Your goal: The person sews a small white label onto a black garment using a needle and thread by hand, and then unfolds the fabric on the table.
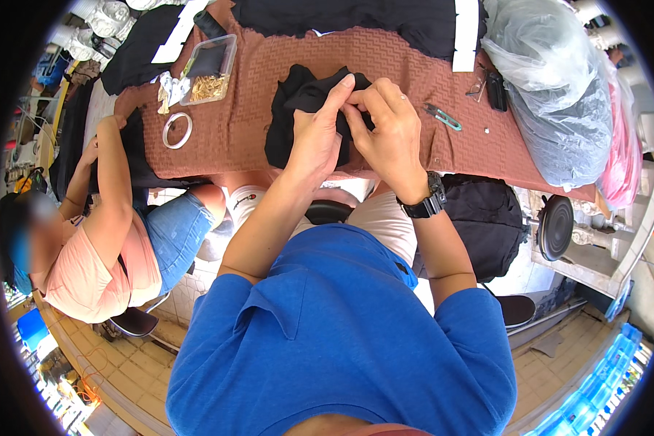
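A bunched piece of black cloth (283,127) lies at the near edge of the table, partly lifted. My left hand (316,138) grips it from the left, thumb pointing up along the fabric. To its right, my right hand (389,134) is closed in a pinch close to the left thumb. Whatever its fingertips hold is too small to make out. Nearest to the right hand lies a pair of teal thread snips (443,116).
A brown textured cloth (254,65) covers the table. Left are a clear box (229,54) with small gold-coloured pieces and a white ring-shaped roll (167,131). Stuffed plastic bags (552,94) stand right. Another person (102,269) sits at left. Black fabric (341,18) spans the far side.
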`<act>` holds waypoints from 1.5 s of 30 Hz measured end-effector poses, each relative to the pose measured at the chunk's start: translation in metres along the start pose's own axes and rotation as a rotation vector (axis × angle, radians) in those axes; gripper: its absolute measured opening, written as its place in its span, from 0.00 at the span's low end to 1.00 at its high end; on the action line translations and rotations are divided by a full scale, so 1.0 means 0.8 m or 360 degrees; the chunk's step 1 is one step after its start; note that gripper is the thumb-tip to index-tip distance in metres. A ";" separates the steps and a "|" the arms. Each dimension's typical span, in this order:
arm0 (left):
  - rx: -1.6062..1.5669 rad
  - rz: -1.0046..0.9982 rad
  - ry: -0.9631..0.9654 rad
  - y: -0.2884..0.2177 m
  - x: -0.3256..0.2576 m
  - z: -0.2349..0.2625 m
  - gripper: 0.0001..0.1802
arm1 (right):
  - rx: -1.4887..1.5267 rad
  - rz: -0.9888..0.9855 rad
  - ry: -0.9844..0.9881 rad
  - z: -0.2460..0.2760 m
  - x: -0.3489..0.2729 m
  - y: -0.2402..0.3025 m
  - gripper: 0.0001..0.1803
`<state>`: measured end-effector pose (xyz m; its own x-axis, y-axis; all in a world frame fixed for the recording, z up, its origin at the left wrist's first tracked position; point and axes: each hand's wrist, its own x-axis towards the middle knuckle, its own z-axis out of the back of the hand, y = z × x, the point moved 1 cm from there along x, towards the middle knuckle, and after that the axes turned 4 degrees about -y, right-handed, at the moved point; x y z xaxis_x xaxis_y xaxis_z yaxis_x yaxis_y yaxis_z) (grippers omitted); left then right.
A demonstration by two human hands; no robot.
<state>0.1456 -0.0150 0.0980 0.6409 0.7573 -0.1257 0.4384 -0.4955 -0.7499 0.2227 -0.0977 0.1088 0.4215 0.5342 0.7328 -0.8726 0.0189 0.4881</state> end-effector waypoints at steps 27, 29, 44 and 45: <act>0.0240 -0.0047 0.0095 0.008 0.008 0.039 0.10 | 0.1282 -0.0422 -0.0144 0.012 0.099 -0.066 0.09; 0.0245 -0.0059 0.0057 0.002 0.002 0.037 0.10 | 0.1744 -0.0623 -0.0142 0.040 0.122 -0.066 0.08; 0.0369 0.0001 0.0022 0.004 -0.001 0.066 0.15 | 0.1568 -0.0200 -0.0462 0.215 0.209 -0.161 0.07; 0.0384 0.0005 0.0029 0.004 -0.001 0.067 0.15 | 0.1547 -0.0191 -0.0514 0.217 0.206 -0.151 0.07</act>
<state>0.1129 0.0056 0.0610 0.6539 0.7473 -0.1181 0.2745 -0.3799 -0.8834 0.4406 -0.1587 0.2531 0.6639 0.3187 0.6765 -0.3043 -0.7111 0.6338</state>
